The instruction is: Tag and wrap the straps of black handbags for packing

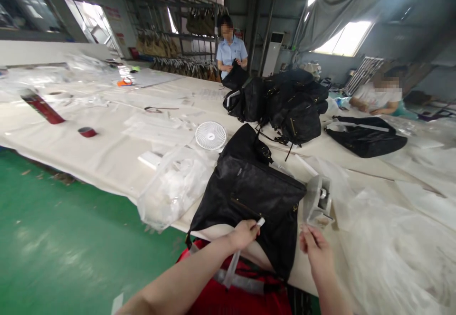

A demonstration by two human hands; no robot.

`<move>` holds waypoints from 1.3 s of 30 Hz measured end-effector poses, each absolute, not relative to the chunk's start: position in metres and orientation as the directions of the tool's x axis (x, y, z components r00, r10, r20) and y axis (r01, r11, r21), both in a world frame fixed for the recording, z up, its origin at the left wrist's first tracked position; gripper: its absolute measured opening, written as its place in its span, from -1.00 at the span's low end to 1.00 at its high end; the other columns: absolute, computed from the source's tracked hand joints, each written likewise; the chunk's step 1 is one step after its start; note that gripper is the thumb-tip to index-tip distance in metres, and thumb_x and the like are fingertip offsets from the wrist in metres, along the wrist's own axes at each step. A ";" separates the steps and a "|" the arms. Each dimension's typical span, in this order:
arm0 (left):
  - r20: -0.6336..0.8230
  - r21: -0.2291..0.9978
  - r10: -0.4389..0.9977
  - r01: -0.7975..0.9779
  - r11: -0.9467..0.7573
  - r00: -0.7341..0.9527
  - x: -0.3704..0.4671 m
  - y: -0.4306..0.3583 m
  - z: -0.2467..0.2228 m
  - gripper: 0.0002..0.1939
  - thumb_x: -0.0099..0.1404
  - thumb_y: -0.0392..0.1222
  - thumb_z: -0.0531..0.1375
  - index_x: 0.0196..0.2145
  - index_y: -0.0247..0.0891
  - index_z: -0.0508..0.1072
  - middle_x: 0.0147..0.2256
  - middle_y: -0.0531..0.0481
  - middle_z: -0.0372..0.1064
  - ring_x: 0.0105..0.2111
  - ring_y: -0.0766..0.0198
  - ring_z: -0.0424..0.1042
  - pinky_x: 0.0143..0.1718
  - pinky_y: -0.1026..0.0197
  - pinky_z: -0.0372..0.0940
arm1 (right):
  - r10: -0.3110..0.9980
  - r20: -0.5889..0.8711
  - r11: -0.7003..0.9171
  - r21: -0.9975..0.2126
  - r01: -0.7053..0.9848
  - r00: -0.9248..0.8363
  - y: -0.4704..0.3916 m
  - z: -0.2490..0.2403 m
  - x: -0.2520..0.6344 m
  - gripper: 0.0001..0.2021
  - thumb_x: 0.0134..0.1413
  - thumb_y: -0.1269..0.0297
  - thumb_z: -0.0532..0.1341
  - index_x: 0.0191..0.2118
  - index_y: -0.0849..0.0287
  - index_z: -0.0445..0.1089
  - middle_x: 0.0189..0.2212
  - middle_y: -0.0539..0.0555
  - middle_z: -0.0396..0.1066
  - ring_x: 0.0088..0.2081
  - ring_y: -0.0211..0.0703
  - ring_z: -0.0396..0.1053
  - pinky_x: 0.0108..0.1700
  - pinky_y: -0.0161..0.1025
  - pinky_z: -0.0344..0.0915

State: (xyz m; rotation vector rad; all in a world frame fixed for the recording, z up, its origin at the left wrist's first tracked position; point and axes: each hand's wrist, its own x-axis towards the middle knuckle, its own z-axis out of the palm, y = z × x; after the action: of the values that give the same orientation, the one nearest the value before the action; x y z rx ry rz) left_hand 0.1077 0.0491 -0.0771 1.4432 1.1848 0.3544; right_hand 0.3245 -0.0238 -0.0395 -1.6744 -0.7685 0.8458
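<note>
A black bag (249, 182) lies flat on the table right in front of me, with a zipper across its face and brass-coloured fittings. My left hand (245, 234) is over the bag's lower part, fingers closed on a small white strip (261, 221). To the right of the bag, my right hand (315, 243) has its thumb and fingers pinched together; what they hold, if anything, is too small to make out. Just beyond that hand stands a tape dispenser (322, 196). A bag strap wrapped in whitish film (242, 281) hangs at the table's near edge, against red cloth.
Clear plastic bags lie left (174, 186) and right (399, 248) of the work. Beyond are a white fan (211, 136), a pile of black bags (285, 101) and another black bag (366, 134). One person (231, 51) stands across the table; another (377, 96) is at right.
</note>
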 end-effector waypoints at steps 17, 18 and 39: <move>-0.313 0.905 0.800 0.416 0.088 0.512 0.101 0.050 -0.069 -0.87 0.20 -0.29 0.10 -0.46 -0.27 0.42 -0.50 0.10 0.26 -0.42 0.30 0.23 -0.27 0.26 0.15 | 0.850 -0.525 -0.523 -0.851 -0.049 0.048 0.013 -0.065 0.247 -0.63 -0.22 -0.05 0.33 -0.56 0.16 0.29 -0.80 -0.24 -0.08 -0.73 -0.46 -0.22 -0.65 -0.35 -0.34; -0.326 0.909 0.797 0.402 0.115 0.509 0.101 0.049 -0.069 -0.87 0.20 -0.28 0.10 -0.48 -0.28 0.41 -0.53 0.12 0.23 -0.43 0.31 0.22 -0.29 0.26 0.14 | 0.848 -0.527 -0.525 -0.850 -0.054 0.055 0.013 -0.067 0.246 -0.65 -0.23 -0.02 0.33 -0.55 0.16 0.29 -0.80 -0.24 -0.07 -0.72 -0.46 -0.21 -0.65 -0.35 -0.33; -0.570 0.385 0.246 -0.010 0.923 0.784 0.096 0.046 -0.040 -0.76 0.28 -0.26 0.00 -0.55 -0.28 0.25 -0.72 0.25 -0.20 -0.75 0.51 -0.34 -0.74 0.43 -0.31 | 0.906 -0.422 -0.415 -0.901 0.128 -0.040 0.002 -0.074 0.250 -0.74 -0.03 0.03 0.14 -0.45 0.13 0.30 -0.76 -0.13 0.21 -0.68 -0.31 0.18 -0.61 -0.37 0.05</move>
State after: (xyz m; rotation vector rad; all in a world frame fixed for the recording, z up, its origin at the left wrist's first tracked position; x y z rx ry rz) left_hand 0.0960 0.0461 -0.0399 0.3772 0.6584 0.1413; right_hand 0.2503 0.0021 -0.0744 -1.5847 -1.1109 1.5194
